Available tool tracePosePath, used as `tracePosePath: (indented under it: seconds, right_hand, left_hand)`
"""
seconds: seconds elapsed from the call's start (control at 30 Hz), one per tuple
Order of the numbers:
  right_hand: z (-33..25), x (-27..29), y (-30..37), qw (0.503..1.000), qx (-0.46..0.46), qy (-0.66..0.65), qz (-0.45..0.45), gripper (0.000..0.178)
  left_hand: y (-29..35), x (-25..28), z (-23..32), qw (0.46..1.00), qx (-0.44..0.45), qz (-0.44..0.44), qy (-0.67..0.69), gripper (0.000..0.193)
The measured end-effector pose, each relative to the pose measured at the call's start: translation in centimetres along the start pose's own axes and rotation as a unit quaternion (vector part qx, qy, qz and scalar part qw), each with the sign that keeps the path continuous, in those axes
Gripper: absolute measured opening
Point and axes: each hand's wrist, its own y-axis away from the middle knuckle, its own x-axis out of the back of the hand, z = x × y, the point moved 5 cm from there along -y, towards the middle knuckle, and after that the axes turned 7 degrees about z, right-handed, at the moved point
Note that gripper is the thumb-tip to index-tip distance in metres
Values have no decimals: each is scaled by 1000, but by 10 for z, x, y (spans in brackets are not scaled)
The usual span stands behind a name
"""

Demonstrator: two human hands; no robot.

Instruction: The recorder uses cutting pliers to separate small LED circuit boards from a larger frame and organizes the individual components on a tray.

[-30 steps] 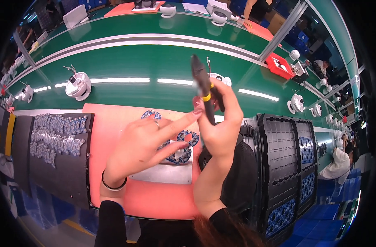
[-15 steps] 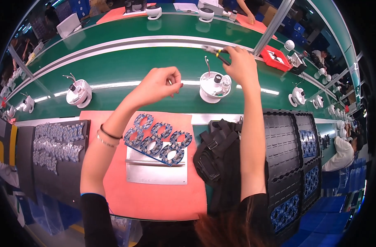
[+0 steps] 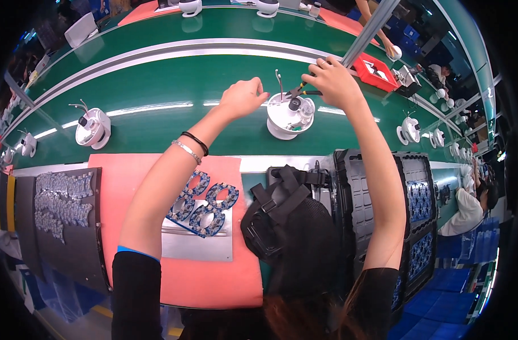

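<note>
My right hand (image 3: 336, 84) grips a pair of pliers (image 3: 295, 92) with black and yellow handles. Their jaws are over the rim of a white round housing (image 3: 282, 128) on the green belt, close to its thin upright wires. Inside the housing sit a small black cylinder and some clear or white parts. Just left of the housing, my left hand (image 3: 242, 98) has its fingers pinched together; whatever lies between them is too small to make out. Below my left forearm, a panel of blue ring-shaped circuit boards (image 3: 208, 218) rests on a metal plate (image 3: 222, 248).
A pink mat (image 3: 208, 283) lies under the plate. Dark trays of boards flank it: a board (image 3: 72, 249) at left, a black tray (image 3: 361, 226) at right. A black strapped bag (image 3: 298, 226) lies between. More white housings (image 3: 93, 128) stand along the belt; a red bin (image 3: 374, 72) is far right.
The pliers have come down from above the belt to the housing's rim. My left hand has moved right, nearer the housing. The view has shifted slightly; a co-worker's hand now touches a white ball-shaped unit.
</note>
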Motion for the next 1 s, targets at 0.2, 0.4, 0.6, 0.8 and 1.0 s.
tracePosePath:
  seconds: [0.2,0.4,0.6,0.8,1.0]
  right_hand:
    - [-5,-14,2,992,78,28,91,35]
    - [-6,-24,2,992,100,43,68,17]
    - [-6,-26,10,996,53,64,-30,19]
    - [13,28,26,991,-10,72,115,19]
    - [0,127,15,966,-81,-47,240,46]
  left_hand:
    - [-9,-28,14,998,-33,-42,-38,30]
    - [-19,-46,23,996,-53,-53,-46,22]
    - [-17,-60,35,991,-102,-16,-79,18]
    - [14,4,47,989,-126,-26,78,22]
    - [209,166,48,973,-132,-36,187,17]
